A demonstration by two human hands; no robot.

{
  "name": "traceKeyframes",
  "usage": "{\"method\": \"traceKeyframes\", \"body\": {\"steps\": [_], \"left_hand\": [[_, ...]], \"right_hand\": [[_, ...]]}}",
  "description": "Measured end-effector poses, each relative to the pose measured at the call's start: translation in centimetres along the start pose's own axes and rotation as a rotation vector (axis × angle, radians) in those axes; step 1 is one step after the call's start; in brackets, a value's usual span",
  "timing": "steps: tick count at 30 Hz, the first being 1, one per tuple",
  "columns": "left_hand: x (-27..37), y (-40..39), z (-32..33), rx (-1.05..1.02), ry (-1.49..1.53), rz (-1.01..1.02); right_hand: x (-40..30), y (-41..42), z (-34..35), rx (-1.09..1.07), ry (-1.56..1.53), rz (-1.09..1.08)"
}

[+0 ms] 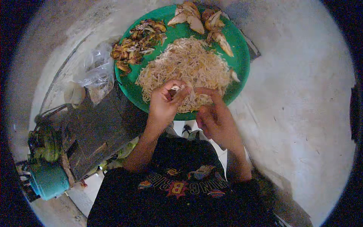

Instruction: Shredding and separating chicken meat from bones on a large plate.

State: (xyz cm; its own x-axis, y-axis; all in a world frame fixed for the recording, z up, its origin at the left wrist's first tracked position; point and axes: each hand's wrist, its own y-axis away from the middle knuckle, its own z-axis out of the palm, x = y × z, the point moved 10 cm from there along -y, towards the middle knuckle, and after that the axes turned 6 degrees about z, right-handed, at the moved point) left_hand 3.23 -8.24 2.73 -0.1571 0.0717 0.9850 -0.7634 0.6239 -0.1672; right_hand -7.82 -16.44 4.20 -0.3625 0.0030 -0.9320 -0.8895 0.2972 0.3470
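Note:
A round green plate [242, 56] lies before me, with a large heap of shredded pale meat, apparently chicken [187, 62], at its middle. Over the near side of the heap, my left hand [164, 100] pinches a small pale piece of meat [175, 87] between thumb and fingers. My right hand [214, 116] is close beside it, blurred, its forefinger stretched towards the left fingertips; whether it grips a shred cannot be told. Larger browned chicken pieces [188, 17] rest at the far rim. Dark scraps of skin and bone [141, 39] are piled at the far left.
Left of the plate sits a clear plastic bag [99, 62], by a dark wooden surface [99, 124]. A teal bucket [49, 180] stands at the lower left. On the right is a pale, worn surface [297, 93]. A foot [186, 129] shows below the plate.

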Motion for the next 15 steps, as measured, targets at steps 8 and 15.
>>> {"method": "traceKeyframes", "body": {"steps": [8,15], "left_hand": [[1.0,0.1,-0.2,0.033,-0.029,-0.012],[1.9,-0.1,-0.5,0.078,-0.153,0.037]], "right_hand": [[-0.9,0.2,-0.3,0.024,0.006,-0.052],[-0.6,-0.2,-0.1,0.062,0.013,-0.081]]}}
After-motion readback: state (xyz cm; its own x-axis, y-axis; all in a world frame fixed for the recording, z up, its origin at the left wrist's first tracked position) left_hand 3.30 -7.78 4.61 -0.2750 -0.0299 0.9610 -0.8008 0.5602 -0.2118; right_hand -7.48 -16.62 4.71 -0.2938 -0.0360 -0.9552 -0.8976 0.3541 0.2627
